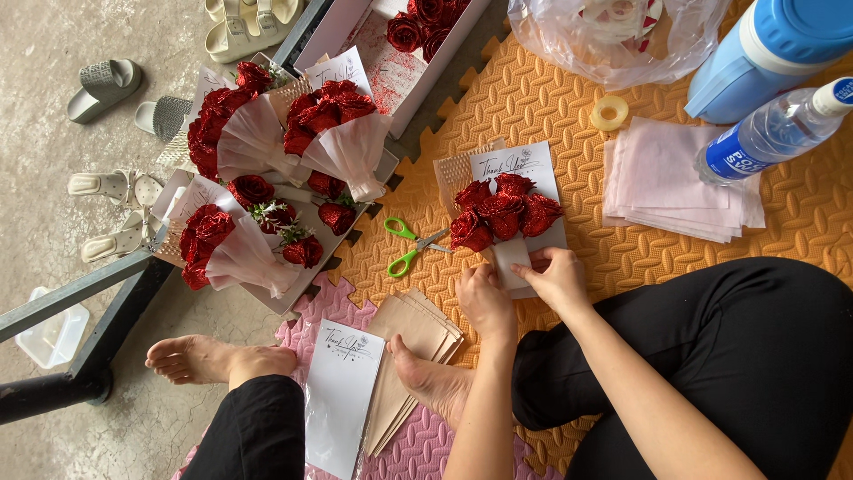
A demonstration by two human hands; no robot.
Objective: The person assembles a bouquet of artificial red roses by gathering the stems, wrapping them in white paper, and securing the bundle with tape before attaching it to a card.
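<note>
The fingers of the left hand (484, 298) and the right hand (558, 277) are closed on the lower end of a small rose bouquet (503, 213), pinched around its white wrapping sheet (513, 258). The left hand grips from about eight o'clock of the stem end, the right from about four o'clock; both touch the wrap, and neither is clearly nearer. What lies between the fingertips beneath the paper cannot be told.

The bouquet's long axis runs roughly from six to twelve o'clock away from the hands, with the glittery red rose heads at the far end and a white printed card (520, 164) behind them. It rests on the orange foam mat (551, 98).

At nine o'clock of the hands green-handled scissors (410, 244) are seen lying open, just beside the bouquet. At seven o'clock a stack of brown paper sheets (413, 342) and a second sleeved card (342, 391) lie on the pink foam mat (426, 449). At two o'clock a pile of pale pink tissue sheets (662, 182) is laid, with a roll of tape (609, 113) and a clear water bottle (773, 133) near it. At ten o'clock, well apart, finished bouquets (267, 169) are gathered in a shallow box.
</note>
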